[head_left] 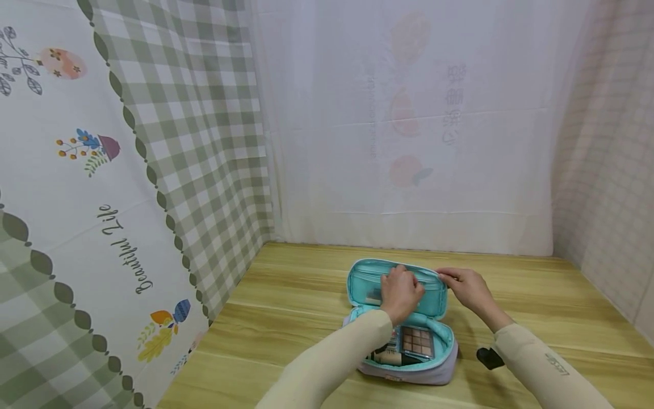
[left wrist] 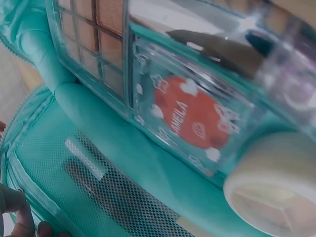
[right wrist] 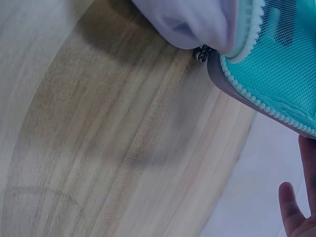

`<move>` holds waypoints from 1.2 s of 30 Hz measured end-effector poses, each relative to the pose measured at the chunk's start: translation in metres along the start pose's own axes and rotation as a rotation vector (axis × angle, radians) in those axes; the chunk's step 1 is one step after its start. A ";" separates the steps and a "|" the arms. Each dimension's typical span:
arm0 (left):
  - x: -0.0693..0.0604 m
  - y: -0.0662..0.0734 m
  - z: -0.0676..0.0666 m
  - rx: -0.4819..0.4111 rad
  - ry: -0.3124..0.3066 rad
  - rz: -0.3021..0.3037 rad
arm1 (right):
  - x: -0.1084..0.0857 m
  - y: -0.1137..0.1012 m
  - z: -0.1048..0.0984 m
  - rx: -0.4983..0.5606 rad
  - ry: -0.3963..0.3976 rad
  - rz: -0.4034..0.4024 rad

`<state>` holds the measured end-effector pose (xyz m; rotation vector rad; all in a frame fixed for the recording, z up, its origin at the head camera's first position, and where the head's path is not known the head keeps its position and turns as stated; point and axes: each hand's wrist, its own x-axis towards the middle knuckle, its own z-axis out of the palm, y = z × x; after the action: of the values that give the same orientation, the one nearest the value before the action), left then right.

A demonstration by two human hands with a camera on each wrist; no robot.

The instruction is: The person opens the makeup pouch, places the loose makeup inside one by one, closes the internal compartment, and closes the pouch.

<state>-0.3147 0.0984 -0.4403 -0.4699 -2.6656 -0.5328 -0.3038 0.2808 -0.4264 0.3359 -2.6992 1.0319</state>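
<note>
A lilac pouch with teal lining (head_left: 444, 366) lies unzipped on the table, its lid (head_left: 357, 284) raised at the back. My left hand (head_left: 401, 292) is at the lid's inner mesh pocket; in the left wrist view its curled fingers (left wrist: 22, 217) pinch the pocket's upper edge. Dark, slim items (left wrist: 118, 197) lie behind the mesh. With thumb and fingers my right hand (head_left: 467, 289) holds the lid's upper right corner. The pouch body holds a palette (head_left: 418, 341), a clear case with a red label (left wrist: 192, 113) and a round cream-coloured item (left wrist: 276, 187). My left forearm hides part of the pouch.
A small black object (head_left: 489, 358) is beside my right sleeve, right of the pouch. The wooden table (head_left: 286, 295) ends at a white cloth (head_left: 327, 170) behind, with a green checked cloth (head_left: 189, 113) at the left and a pale checked one (head_left: 613, 170) at the right.
</note>
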 end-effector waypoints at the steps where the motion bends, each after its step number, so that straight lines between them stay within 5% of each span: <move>1: 0.000 -0.002 -0.001 -0.004 -0.002 -0.001 | 0.000 0.001 0.000 0.000 0.000 0.001; 16: -0.004 -0.018 -0.011 -0.028 -0.013 -0.020 | 0.002 0.002 0.001 -0.076 0.011 -0.052; 36: -0.006 -0.053 -0.020 -0.058 0.048 -0.014 | 0.004 -0.001 0.005 -0.094 0.008 -0.084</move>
<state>-0.3235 0.0423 -0.4412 -0.4493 -2.6158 -0.6189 -0.3077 0.2759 -0.4285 0.4222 -2.6906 0.8783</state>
